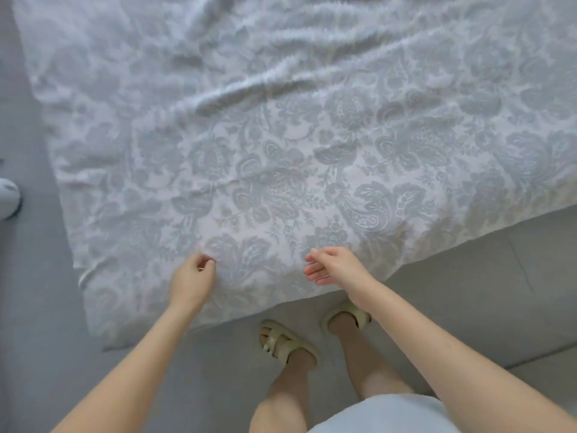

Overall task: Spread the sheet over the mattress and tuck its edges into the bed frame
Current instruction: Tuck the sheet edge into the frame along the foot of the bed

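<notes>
Standing at the near side of the bed, a person holds both hands low over the white cotton sheet printed with grey-blue paisley flowers (281, 182). It lies spread across the bed, wrinkled toward the far side, its near edge hanging over the side above the grey floor (468, 292). The left hand (193, 281) has its fingers curled just at the cloth; whether it pinches any I cannot tell. The right hand (332, 265) is relaxed, fingers loosely out, holding nothing. Pale green sandals (287, 340) stand just beside the sheet's edge.
</notes>
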